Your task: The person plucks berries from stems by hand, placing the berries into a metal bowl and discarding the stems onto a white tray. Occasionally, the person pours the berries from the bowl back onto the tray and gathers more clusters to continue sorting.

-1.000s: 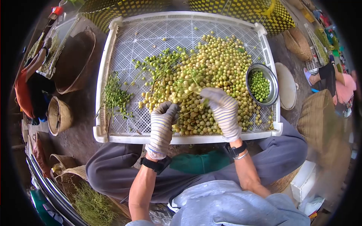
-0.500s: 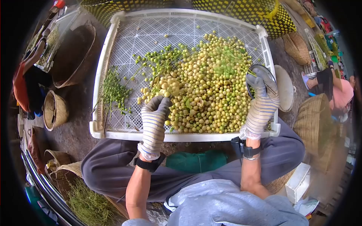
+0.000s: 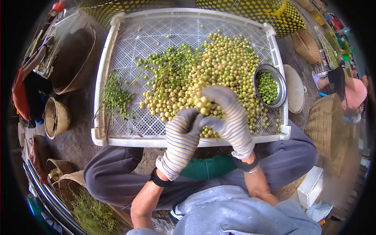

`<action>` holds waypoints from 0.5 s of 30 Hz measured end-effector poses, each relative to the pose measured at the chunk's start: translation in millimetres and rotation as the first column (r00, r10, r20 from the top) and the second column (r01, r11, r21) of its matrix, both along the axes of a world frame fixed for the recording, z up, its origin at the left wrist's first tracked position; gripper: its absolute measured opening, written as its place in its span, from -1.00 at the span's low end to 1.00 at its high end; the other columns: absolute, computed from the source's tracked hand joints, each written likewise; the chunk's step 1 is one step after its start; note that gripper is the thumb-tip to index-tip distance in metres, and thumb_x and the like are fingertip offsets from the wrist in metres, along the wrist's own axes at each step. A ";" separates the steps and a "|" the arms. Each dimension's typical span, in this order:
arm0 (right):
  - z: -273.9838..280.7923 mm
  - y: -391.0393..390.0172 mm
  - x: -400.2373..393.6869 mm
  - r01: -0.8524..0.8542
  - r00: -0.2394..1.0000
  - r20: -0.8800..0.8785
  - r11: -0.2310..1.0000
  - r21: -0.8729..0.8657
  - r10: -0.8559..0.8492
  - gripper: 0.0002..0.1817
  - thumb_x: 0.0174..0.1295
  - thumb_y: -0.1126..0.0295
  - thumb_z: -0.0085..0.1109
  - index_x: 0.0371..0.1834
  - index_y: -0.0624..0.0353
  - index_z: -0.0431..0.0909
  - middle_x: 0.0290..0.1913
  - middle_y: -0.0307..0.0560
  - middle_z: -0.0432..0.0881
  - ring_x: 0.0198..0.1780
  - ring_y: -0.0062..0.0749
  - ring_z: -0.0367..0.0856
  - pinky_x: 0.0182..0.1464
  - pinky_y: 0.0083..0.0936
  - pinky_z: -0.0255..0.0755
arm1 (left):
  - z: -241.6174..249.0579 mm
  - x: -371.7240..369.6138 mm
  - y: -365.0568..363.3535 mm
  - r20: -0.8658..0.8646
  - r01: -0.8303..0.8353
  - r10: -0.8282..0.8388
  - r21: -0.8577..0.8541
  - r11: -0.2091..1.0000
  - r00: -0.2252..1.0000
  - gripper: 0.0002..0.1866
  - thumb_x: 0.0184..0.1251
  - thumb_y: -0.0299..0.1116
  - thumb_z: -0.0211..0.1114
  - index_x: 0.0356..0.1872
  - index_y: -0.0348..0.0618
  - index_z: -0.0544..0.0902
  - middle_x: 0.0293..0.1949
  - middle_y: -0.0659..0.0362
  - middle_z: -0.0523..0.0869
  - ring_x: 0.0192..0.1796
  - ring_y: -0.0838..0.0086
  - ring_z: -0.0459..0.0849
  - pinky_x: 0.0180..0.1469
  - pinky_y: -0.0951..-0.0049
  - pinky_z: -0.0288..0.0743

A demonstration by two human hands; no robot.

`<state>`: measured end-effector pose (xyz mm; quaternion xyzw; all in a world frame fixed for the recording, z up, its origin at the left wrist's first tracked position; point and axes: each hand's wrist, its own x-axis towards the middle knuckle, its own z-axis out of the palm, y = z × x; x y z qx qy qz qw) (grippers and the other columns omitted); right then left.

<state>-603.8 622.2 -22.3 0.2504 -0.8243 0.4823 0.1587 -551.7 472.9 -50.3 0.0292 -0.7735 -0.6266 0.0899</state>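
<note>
Head view: you look down on a white mesh tray [image 3: 117, 43] resting across your knees.
Left hand [image 3: 181, 137]: gloved, curled against the near edge of the fruit pile [image 3: 219, 74].
Right hand [image 3: 229, 115]: gloved, fingers pinched around a small cluster [image 3: 201, 102] between both hands.
Axis: stem direction unclear.
Bowl [image 3: 269, 87]: well right, nearer your right hand.

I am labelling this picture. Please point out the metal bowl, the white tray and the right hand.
metal bowl [image 3: 279, 80]: head view, right rim.
white tray [image 3: 102, 74]: head view, left wall.
right hand [image 3: 229, 117]: head view, back of glove.
</note>
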 end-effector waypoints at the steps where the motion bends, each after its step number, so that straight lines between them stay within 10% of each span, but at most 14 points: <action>1: -2.7 -0.5 -1.7 -0.040 0.998 -0.035 0.995 0.090 0.043 -0.49 0.15 0.05 0.45 0.08 0.12 0.67 -0.02 0.00 0.71 0.08 -0.05 0.62 0.16 -0.22 0.51 | 3.5 0.4 1.2 -0.074 0.060 -0.063 -0.042 0.997 0.995 -0.83 0.34 -0.59 0.36 -0.08 -0.30 0.70 -0.31 -0.02 0.69 -0.33 0.20 0.68 -0.26 0.33 0.55; 4: -23.1 -2.1 -5.0 -0.106 0.992 -0.060 0.994 0.030 0.108 -0.55 0.31 -0.02 0.31 -0.03 0.15 0.70 -0.12 -0.04 0.72 -0.03 -0.15 0.65 0.06 -0.29 0.53 | 15.6 0.5 4.4 -0.026 0.111 -0.113 -0.074 0.991 0.993 -0.82 0.32 -0.58 0.37 -0.07 -0.26 0.69 -0.30 -0.05 0.69 -0.30 0.08 0.69 -0.25 0.26 0.55; 7: -26.3 1.3 -3.2 0.143 0.767 0.620 0.897 -0.418 0.166 -0.60 0.50 0.07 0.18 -0.20 0.23 0.72 -0.25 -0.15 0.74 -0.22 -0.48 0.64 -0.09 -0.47 0.53 | 12.8 5.1 16.4 -0.005 0.154 -0.156 -0.092 0.984 0.988 -0.82 0.30 -0.56 0.39 -0.09 -0.26 0.70 -0.32 -0.05 0.69 -0.32 0.05 0.69 -0.26 0.23 0.55; 12: -38.7 23.4 -17.8 0.220 0.867 0.497 0.920 -0.325 -0.032 -0.41 0.37 -0.16 0.23 0.03 0.23 0.70 -0.05 -0.06 0.77 0.04 -0.36 0.69 0.16 -0.44 0.53 | -3.4 -0.9 22.4 0.171 0.054 -0.073 0.111 0.992 0.983 -0.81 0.40 -0.48 0.37 -0.08 -0.40 0.71 -0.39 0.03 0.74 -0.39 0.42 0.69 -0.29 0.41 0.57; 15: -29.7 30.3 -22.7 -0.174 0.955 0.204 0.965 -0.196 0.214 -0.32 0.28 -0.22 0.25 0.13 0.20 0.68 0.16 -0.02 0.69 0.25 -0.24 0.60 0.27 -0.34 0.49 | 0.3 -7.3 26.0 0.202 0.043 -0.082 0.195 0.980 0.976 -0.81 0.42 -0.47 0.35 -0.08 -0.41 0.72 -0.49 0.10 0.71 -0.47 0.57 0.61 -0.33 0.50 0.56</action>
